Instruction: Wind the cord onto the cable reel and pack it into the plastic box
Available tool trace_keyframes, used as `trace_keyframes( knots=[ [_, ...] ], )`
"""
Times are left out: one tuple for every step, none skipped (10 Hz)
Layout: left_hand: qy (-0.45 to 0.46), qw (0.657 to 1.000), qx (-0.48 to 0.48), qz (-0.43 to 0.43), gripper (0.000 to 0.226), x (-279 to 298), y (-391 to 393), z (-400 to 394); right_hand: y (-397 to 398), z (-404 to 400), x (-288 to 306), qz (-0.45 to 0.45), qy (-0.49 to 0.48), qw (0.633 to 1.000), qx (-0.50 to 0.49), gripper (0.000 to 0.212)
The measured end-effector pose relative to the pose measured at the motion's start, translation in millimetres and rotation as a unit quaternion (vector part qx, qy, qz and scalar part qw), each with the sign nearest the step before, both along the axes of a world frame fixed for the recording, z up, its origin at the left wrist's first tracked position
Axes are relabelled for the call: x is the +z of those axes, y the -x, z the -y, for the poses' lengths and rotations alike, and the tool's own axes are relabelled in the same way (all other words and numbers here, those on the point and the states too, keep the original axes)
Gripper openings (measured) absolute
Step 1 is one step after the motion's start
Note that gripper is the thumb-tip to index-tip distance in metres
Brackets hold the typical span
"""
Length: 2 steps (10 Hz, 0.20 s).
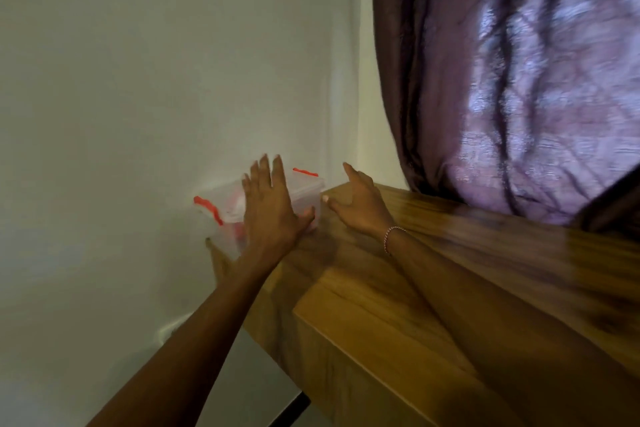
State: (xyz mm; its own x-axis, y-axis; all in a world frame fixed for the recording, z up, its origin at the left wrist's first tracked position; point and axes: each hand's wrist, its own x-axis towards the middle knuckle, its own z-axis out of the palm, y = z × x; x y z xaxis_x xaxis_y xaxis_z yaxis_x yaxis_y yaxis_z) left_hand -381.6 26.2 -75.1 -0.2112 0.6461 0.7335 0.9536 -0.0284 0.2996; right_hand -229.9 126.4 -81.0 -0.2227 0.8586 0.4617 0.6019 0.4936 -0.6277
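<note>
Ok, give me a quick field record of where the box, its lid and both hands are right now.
box: clear plastic box at the far end of the wooden surface, by the wall
lid: on, red latches at both ends
contents: something red inside, blurred
left hand: flat on the lid, fingers straight
right hand: open, beside the box, holding nothing
backdrop: purple curtain

Both forearms are bare, with no sleeves reaching into view. The right wrist carries a thin bracelet [391, 236] of small pale pinkish beads or links; blur hides its finer detail. The fingernails on the left hand [270, 204] and right hand [360, 204] look pale and fairly long.
</note>
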Motion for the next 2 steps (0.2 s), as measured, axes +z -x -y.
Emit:
trace_keyframes(
  knots=[
    [-0.009, 0.996, -0.087, -0.029, 0.1, 10, -50, -10, -62, 25, 14, 0.054, -0.082, 0.992, -0.08, 0.078],
    [0.007, 0.984, -0.164, -0.065, 0.101, 18, -99, -16, -124, 53, 27, 0.096, -0.204, 0.954, -0.195, 0.071]
  ],
)
